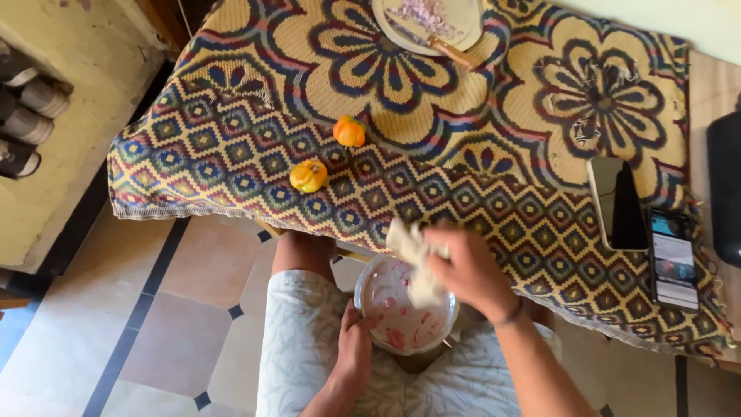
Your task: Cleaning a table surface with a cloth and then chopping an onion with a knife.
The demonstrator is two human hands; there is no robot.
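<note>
Cloth (413,259) in right grip (467,270) (over bowl (378,309))

Single head-mounted view, looking steeply down from above the seated person's lap. The tabletop (432,147) fills the upper frame, its far side toward the top; the tiled floor (154,324) lies lower left; both forearms enter close, from the bottom edge.

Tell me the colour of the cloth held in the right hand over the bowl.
The cloth is white or off-white, seen in the head view, held by the right hand over the bowl.
</note>
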